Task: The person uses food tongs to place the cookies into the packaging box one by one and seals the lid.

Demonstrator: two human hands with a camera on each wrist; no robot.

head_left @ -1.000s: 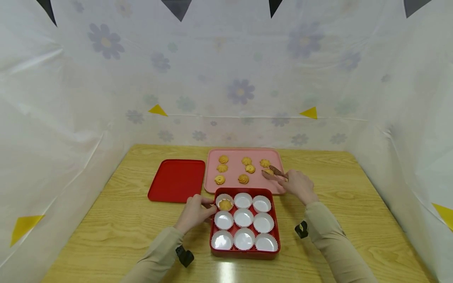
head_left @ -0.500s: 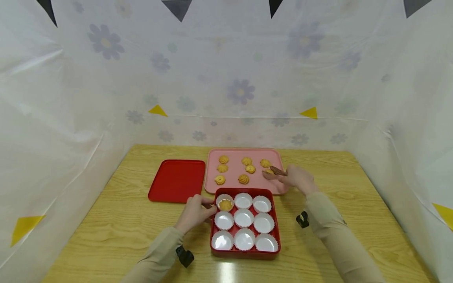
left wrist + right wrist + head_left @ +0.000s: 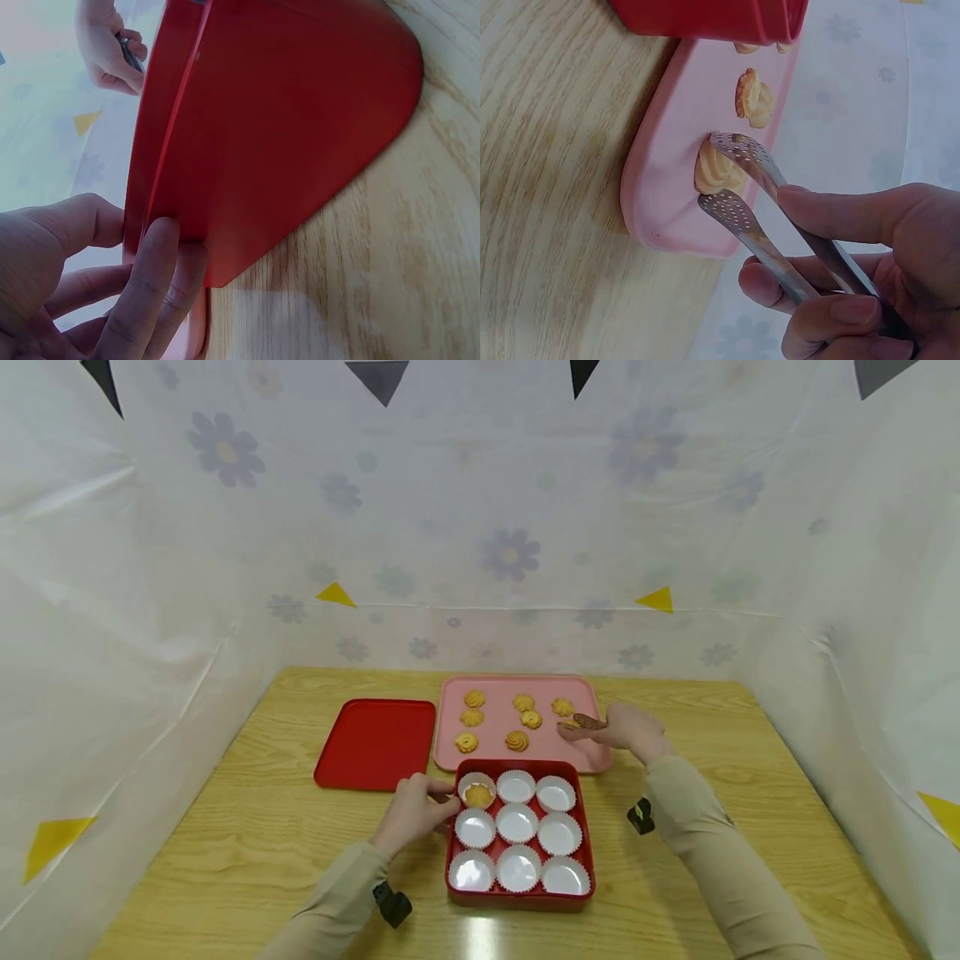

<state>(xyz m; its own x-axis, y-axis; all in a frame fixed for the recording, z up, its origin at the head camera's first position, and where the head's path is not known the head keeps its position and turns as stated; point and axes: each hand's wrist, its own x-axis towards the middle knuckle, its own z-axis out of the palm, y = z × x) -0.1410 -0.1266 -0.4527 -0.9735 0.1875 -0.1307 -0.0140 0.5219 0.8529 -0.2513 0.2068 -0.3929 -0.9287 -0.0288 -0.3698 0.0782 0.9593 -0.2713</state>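
At the left side of the red box [image 3: 517, 902], my left hand [image 3: 414, 814] holds the wall near the back corner. Its thumb [image 3: 101, 221] lies at the rim and its other fingers [image 3: 146, 289] lie along the outside. Several white paper cups [image 3: 517, 822] stand in rows in the box, and the back-left cup has a cookie [image 3: 478, 796] in it. Over the pink tray [image 3: 495, 722], my right hand [image 3: 633, 732] grips metal tongs [image 3: 761, 169] with perforated tips. Those tips are on either side of a swirled cookie [image 3: 714, 169] at the tray's right end.
More cookies [image 3: 517, 741] lie spread over the pink tray, directly behind the box. A flat red square lid or tray [image 3: 375, 743] is to the left on the wooden table [image 3: 262, 843]. White flower-printed sheeting [image 3: 510, 552] hangs around the table.
My right hand has shifted slightly up and left, tilting the tongs flatter around the same cookie. My left hand and the box have stayed in place.
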